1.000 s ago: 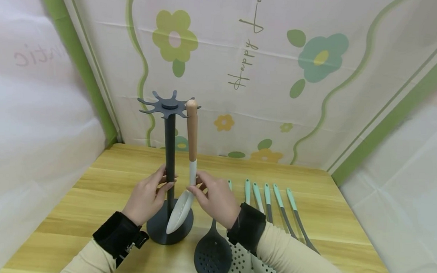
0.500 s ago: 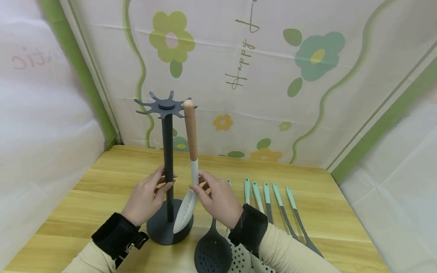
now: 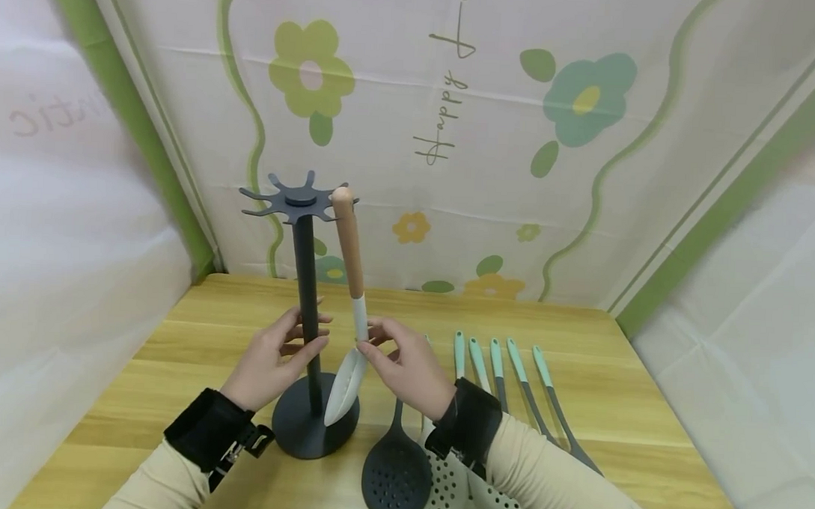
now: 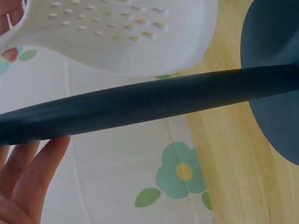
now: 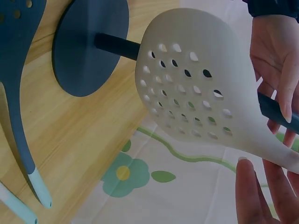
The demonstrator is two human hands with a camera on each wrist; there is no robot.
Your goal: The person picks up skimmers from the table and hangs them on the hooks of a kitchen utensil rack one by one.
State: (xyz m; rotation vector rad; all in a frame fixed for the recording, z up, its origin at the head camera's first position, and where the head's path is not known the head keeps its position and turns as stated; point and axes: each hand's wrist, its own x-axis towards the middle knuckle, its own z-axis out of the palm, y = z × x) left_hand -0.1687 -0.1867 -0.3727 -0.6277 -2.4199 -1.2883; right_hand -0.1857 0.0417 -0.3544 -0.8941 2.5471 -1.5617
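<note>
A person's left hand (image 3: 272, 362) curls its fingers around the dark pole of an upright utensil stand (image 3: 303, 281), roughly halfway up, above the round base resting on the wooden table (image 3: 196, 337). The left wrist view shows fingertips (image 4: 35, 158) touching the pole's underside. Just to the right, a white slotted skimmer (image 3: 346, 376) with a wooden handle hangs nearly vertical, its long axis running up and slightly left to the top of the handle, which sits at one of the arms of the stand's star-shaped head (image 3: 295, 200); whether it is hooked there cannot be told. Its perforated bowl hangs beside the pole, just above the base. The right hand (image 3: 403, 367) pinches the skimmer's white neck between thumb and fingertips, directly above the bowl, palm facing left toward the stand; it is the nearer hand to the utensil. Farther right, a dark skimmer (image 3: 396, 475) and 2 white perforated ones lie on the table under the right forearm, beside several mint-tipped handles (image 3: 511, 363) fanned toward the back wall.
</note>
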